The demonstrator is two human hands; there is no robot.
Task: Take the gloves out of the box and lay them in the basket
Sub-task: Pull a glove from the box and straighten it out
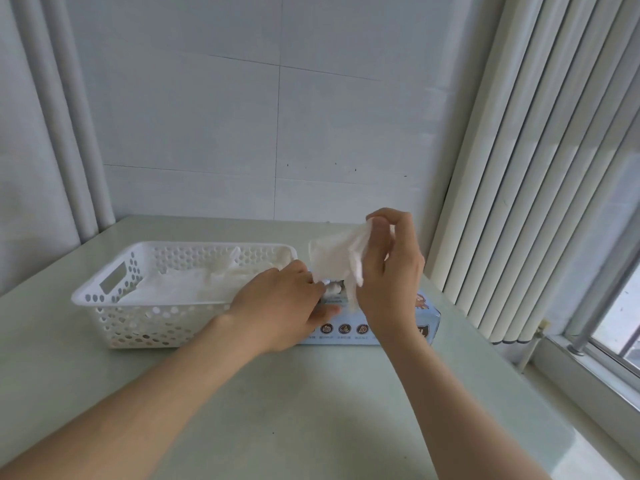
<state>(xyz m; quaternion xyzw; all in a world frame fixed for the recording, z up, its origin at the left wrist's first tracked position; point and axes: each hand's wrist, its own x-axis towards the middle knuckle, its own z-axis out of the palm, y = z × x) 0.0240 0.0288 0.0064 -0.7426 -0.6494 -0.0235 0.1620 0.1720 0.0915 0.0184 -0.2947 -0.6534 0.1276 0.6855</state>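
Glove point(334, 259) is up in the air over the box point(427, 315), pinched at its top edge between the fingers and thumb of my right hand point(391, 271). It hangs loose, its lower end just at the box's opening, so I'd say it's nearly free. My left hand point(277, 306) grips the box, fingers over the top by the opening and thumb on the front face, I reckon so the box doesn't lift with the pull. A crumpled next glove point(333, 289) shows in the opening. The basket point(114, 323) sits on the table point(311, 410) just left of the box, with gloves point(180, 289) already laid flat inside. Next comes a short carry leftward over the rim, I'd judge. This thin stuff could drag the next one out.
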